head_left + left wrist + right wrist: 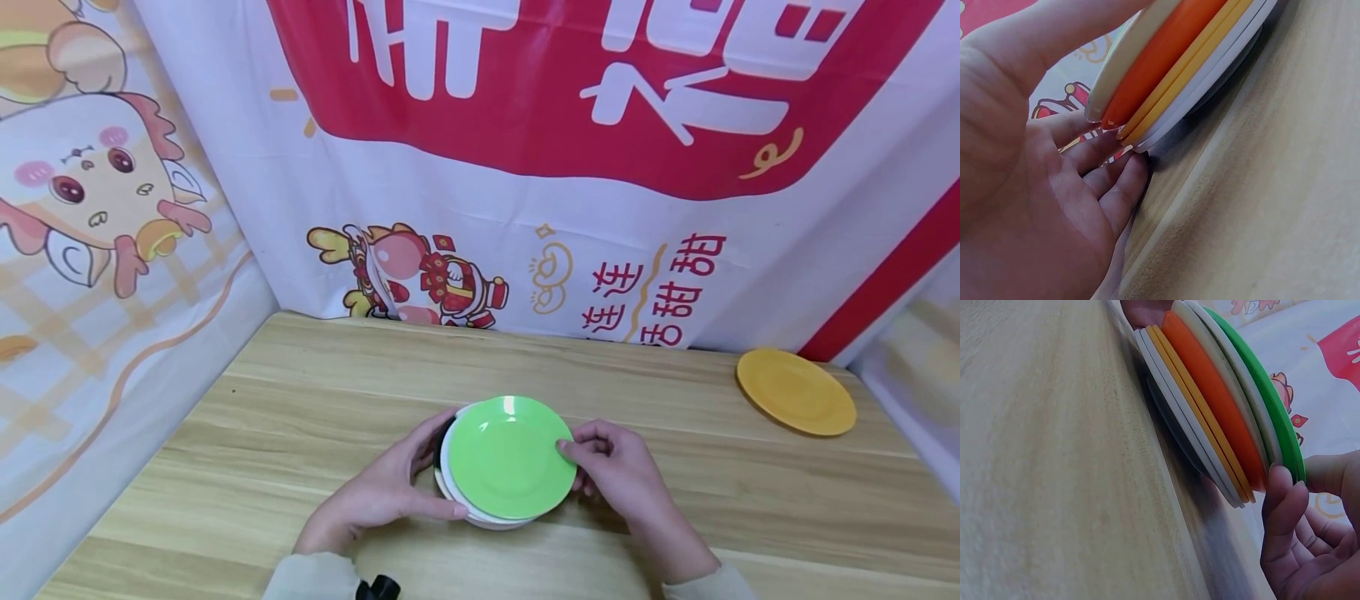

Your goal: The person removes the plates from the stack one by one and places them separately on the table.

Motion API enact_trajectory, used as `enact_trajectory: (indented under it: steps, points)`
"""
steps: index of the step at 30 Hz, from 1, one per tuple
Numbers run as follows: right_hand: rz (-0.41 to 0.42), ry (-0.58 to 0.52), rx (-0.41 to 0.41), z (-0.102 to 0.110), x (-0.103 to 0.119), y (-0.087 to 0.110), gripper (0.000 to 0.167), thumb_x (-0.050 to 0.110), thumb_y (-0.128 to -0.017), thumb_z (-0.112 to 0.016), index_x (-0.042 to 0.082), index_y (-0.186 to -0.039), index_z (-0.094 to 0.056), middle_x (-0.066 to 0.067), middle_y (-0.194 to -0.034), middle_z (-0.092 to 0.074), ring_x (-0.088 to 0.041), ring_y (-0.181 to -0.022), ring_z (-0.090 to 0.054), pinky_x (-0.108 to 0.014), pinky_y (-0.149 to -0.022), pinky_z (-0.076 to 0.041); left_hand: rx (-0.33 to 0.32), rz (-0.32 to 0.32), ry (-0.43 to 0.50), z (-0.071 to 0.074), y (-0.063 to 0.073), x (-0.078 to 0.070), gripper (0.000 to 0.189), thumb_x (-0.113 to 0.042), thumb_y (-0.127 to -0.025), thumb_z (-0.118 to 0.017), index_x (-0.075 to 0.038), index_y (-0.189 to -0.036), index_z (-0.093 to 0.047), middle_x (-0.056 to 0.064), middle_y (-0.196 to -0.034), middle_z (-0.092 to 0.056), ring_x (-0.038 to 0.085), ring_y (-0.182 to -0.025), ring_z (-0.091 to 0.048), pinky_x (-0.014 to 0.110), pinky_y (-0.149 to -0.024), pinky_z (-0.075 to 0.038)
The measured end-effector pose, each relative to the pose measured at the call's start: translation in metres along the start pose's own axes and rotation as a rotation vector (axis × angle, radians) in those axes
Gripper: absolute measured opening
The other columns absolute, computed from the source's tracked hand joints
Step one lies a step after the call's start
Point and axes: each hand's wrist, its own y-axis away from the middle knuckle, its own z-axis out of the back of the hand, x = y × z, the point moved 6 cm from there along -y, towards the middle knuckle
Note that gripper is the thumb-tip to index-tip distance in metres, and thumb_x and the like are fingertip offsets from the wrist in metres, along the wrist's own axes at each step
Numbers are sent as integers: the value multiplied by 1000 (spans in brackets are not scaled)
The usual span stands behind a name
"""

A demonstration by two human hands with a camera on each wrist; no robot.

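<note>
A stack of plates point(1210, 406) stands in front of me, with a green plate point(512, 457) on top. Beneath it the wrist views show white, cream, orange point(1157, 65), yellow point(1194, 409) and white rims, and a dark piece point(1172, 422) at the bottom. My left hand point(393, 487) holds the stack from the left, its thumb at the near rim and its fingers round the far side. At the right edge, my right hand point(617, 467) pinches the green plate's rim, thumb on top and fingers below.
A yellow plate point(797, 392) lies alone at the table's back right. The wooden table point(300, 400) ends at a printed cloth point(525, 250) behind, with another patterned cloth point(112, 350) on the left.
</note>
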Motion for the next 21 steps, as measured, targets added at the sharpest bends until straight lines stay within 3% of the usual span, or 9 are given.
enact_trajectory:
  steps: [4, 8, 11, 16, 21]
  points:
    - [-1, 2, -6, -1, -1, 0, 25, 18, -97, -79, 0, -114, -74, -5, -80, -67, -19, -63, -62, -26, -51, -52, 7, -14, -4, -1, 1, -2, 119, -20, -76, -99, -20, -171, -27, 4, -176, -34, 32, -164, -30, 53, -135, -24]
    - [5, 7, -15, -1, 0, 0, 25, 19, -97, -79, 0, -114, -74, -4, -81, -67, -18, -62, -60, -26, -51, -51, 14, -17, -7, -2, 2, -2, 121, -18, -76, -99, -21, -172, -26, 3, -176, -33, 30, -165, -29, 39, -134, -28]
    - [-1, 4, -25, 0, 1, 0, 23, 18, -97, -79, 1, -112, -75, -5, -81, -68, -18, -62, -60, -25, -52, -52, 18, -15, -13, -2, 3, -2, 124, -18, -75, -100, -21, -173, -23, 2, -177, -31, 28, -166, -27, 36, -134, -26]
    - [0, -1, -36, 1, 1, 1, 22, 17, -98, -79, 1, -112, -74, -5, -81, -70, -18, -61, -60, -25, -54, -54, 13, -2, -8, -3, 2, -2, 129, -20, -75, -100, -17, -174, -17, 5, -179, -26, 30, -166, -25, 50, -136, -18]
    - [17, -2, -29, 0, 2, 0, 20, 16, -98, -77, 1, -110, -73, -5, -80, -70, -19, -60, -61, -27, -55, -55, 6, 5, 2, -3, 2, -1, 129, -20, -77, -99, -16, -174, -14, 10, -180, -24, 34, -167, -23, 54, -136, -18]
